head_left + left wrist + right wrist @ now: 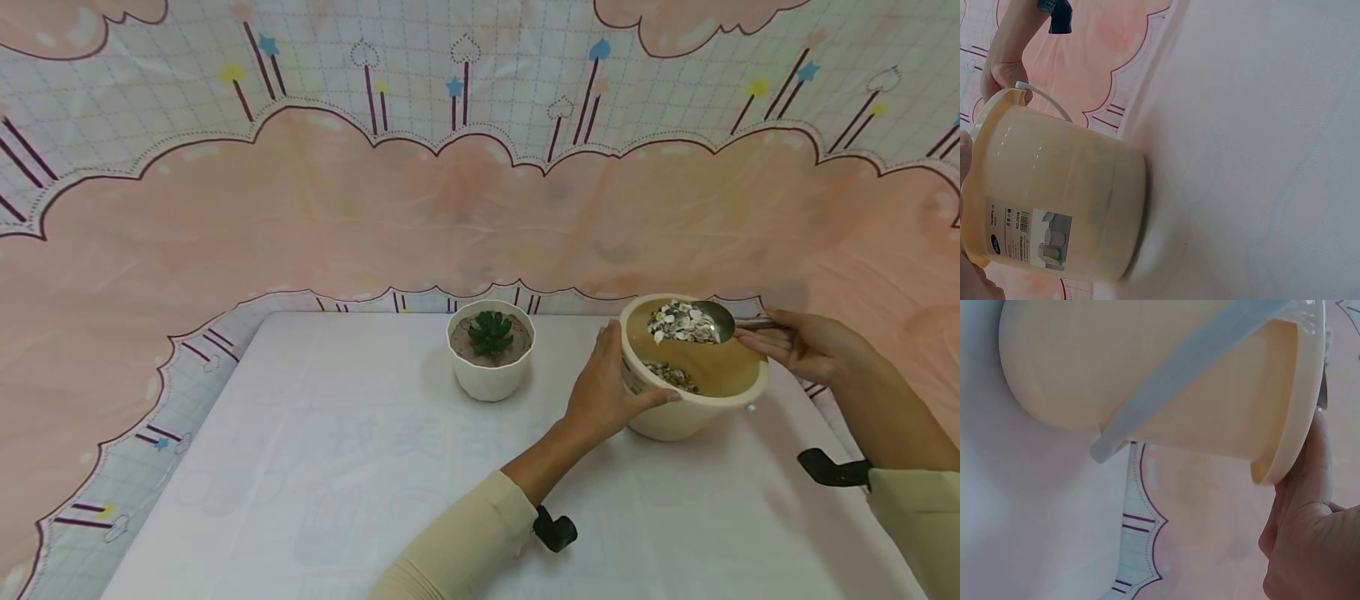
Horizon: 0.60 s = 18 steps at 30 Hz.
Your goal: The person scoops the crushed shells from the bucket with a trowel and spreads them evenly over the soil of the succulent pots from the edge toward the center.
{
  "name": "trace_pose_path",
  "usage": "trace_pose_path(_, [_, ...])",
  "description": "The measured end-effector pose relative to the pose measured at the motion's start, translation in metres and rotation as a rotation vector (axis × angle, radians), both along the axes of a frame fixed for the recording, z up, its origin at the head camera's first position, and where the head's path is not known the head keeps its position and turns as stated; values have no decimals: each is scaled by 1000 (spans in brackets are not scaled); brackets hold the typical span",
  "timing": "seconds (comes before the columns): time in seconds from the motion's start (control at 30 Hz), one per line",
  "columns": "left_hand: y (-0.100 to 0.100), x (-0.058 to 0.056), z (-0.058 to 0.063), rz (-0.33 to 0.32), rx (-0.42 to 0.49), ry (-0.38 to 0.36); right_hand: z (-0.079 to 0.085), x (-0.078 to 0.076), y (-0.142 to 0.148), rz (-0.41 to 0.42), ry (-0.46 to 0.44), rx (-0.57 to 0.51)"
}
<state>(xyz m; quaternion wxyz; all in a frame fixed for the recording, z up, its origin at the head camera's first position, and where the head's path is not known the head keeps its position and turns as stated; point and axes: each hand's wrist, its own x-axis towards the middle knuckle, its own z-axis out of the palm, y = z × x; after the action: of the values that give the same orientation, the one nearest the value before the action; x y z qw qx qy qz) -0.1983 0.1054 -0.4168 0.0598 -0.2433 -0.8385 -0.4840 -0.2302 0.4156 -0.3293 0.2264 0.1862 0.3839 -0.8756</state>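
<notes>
A cream plastic bucket (693, 419) stands toward the right of the white table. My left hand (609, 387) grips its near left rim, thumb over the edge and fingers along the outer wall. Above the opening, my right hand (817, 343) holds a metal spoon (723, 322) by its handle. Small pale stones (681, 323) are heaped on the spoon. More stones (670, 377) lie inside the bucket, partly hidden. The left wrist view shows a printed label (1029, 237) on the bucket wall. In the right wrist view, the bucket's bail handle (1179, 378) hangs down its side.
Left of the bucket stands a white pot (491, 385) with a small green succulent (491, 333) in greyish soil. A patterned pink cloth (420, 217) hangs behind the table (315, 467) and shows along its sides.
</notes>
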Motion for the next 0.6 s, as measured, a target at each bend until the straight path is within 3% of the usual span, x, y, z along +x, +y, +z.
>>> trace_pose_path(0.33, [-1,0,0,-4,9,12,-6,13,14,-54,-5,-70])
trace_pose_path(0.6, [0,-1,-3,-1,5,29,-12,21,20,-45,32,-108])
